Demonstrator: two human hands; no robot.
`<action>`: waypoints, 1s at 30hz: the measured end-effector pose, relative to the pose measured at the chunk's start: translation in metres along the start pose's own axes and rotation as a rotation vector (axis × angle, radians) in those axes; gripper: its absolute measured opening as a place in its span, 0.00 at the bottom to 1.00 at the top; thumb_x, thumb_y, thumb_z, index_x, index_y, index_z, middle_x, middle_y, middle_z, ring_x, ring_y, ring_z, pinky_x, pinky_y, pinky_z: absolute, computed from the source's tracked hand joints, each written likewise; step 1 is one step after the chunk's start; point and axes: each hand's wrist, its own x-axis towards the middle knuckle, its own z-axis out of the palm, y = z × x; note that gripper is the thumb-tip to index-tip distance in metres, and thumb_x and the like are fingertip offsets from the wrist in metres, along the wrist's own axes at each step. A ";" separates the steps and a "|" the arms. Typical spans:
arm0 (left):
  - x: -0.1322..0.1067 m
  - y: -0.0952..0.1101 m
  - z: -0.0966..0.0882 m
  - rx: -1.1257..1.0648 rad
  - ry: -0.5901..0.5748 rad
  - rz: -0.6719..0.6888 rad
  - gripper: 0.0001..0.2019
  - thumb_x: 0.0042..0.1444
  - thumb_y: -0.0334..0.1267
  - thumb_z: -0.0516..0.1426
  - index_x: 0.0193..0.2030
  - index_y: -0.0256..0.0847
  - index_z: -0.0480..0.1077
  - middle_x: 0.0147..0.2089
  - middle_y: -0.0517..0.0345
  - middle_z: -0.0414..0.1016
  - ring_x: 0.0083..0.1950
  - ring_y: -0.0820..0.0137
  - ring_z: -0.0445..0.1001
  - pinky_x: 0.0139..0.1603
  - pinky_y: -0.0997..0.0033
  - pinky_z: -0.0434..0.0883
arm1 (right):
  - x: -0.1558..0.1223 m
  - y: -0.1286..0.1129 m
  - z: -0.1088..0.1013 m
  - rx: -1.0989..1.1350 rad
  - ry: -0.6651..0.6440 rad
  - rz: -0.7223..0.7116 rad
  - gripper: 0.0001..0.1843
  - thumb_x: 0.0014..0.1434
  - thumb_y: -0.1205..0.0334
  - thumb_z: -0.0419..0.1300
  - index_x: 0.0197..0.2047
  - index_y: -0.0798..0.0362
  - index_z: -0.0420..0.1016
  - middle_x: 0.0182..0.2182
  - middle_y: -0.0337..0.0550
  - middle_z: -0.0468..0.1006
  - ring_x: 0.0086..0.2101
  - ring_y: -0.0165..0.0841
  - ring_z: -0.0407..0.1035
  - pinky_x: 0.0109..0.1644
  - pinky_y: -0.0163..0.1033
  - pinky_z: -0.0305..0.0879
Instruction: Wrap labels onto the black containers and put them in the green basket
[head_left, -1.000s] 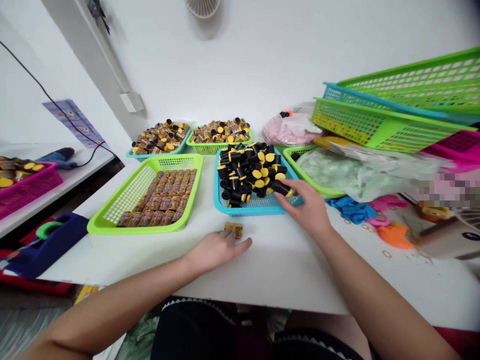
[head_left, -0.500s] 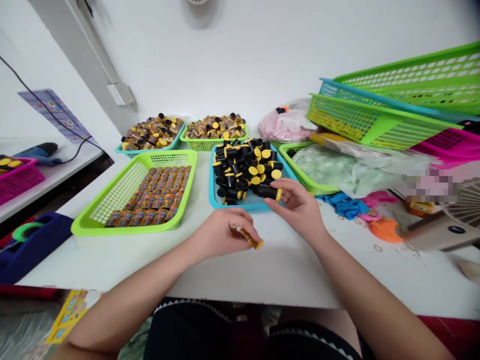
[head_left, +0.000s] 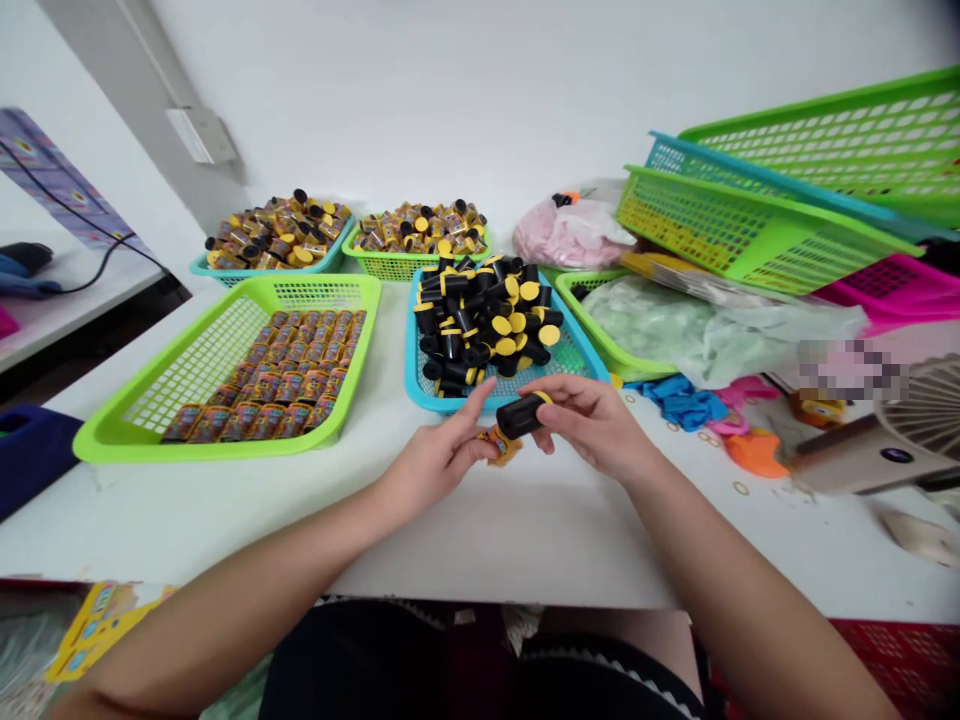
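Between the fingers of my right hand (head_left: 592, 420) is a small black canister (head_left: 517, 413) with a yellow lid, tilted on its side, its black end toward my left hand. My left hand (head_left: 435, 455) pinches a printed yellow label sleeve (head_left: 499, 447) by its edge, with the index finger raised. The canister and the sleeve are close together; I cannot tell whether they touch. Just beyond both hands, a blue basket (head_left: 589, 350) holds a heap of similar black canisters (head_left: 480, 325) with yellow lids.
To the left stands a green basket (head_left: 112, 425) with rows of labelled canisters (head_left: 281, 375). Two more filled baskets (head_left: 356, 262) sit against the wall. On the right are stacked baskets (head_left: 750, 225), plastic bags (head_left: 667, 325), blue balloon-like pieces (head_left: 682, 408) and a small fan (head_left: 862, 455).
My right hand has brought a canister from the blue basket toward me, beside the label sleeve. My left hand has turned and raised the sleeve to meet it. The view has shifted slightly.
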 end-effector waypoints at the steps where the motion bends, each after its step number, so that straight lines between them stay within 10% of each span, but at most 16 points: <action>1: -0.001 0.001 -0.001 -0.008 0.019 0.003 0.34 0.64 0.37 0.52 0.74 0.44 0.43 0.37 0.62 0.81 0.34 0.74 0.77 0.42 0.74 0.73 | 0.000 0.001 -0.001 -0.009 -0.023 0.016 0.16 0.54 0.53 0.69 0.43 0.51 0.78 0.25 0.38 0.78 0.21 0.27 0.69 0.24 0.35 0.66; 7: -0.002 0.003 -0.004 -0.085 0.110 -0.023 0.39 0.63 0.37 0.54 0.75 0.46 0.37 0.41 0.59 0.83 0.29 0.76 0.74 0.34 0.78 0.72 | 0.000 -0.002 -0.003 -0.134 -0.050 0.041 0.16 0.54 0.54 0.69 0.44 0.52 0.78 0.20 0.36 0.75 0.20 0.27 0.68 0.25 0.35 0.68; 17: -0.002 0.005 0.002 -0.189 0.091 0.021 0.55 0.53 0.37 0.64 0.75 0.46 0.27 0.46 0.55 0.81 0.40 0.72 0.77 0.47 0.72 0.73 | -0.007 0.001 0.011 -0.398 -0.200 -0.211 0.20 0.53 0.61 0.68 0.51 0.47 0.78 0.47 0.46 0.72 0.35 0.28 0.75 0.41 0.39 0.79; 23: -0.002 0.007 0.002 -0.427 -0.118 -0.036 0.56 0.57 0.37 0.62 0.72 0.49 0.18 0.32 0.65 0.76 0.26 0.79 0.67 0.29 0.81 0.64 | -0.008 -0.010 0.005 -0.573 -0.252 -0.327 0.17 0.55 0.61 0.67 0.50 0.46 0.79 0.42 0.46 0.79 0.37 0.33 0.75 0.41 0.40 0.77; 30: 0.000 0.008 -0.004 -0.764 -0.274 0.015 0.60 0.57 0.34 0.63 0.69 0.51 0.11 0.32 0.62 0.79 0.30 0.75 0.74 0.34 0.76 0.70 | -0.005 -0.002 0.004 -0.488 -0.321 -0.384 0.16 0.64 0.57 0.59 0.55 0.40 0.76 0.51 0.44 0.78 0.43 0.32 0.76 0.43 0.39 0.77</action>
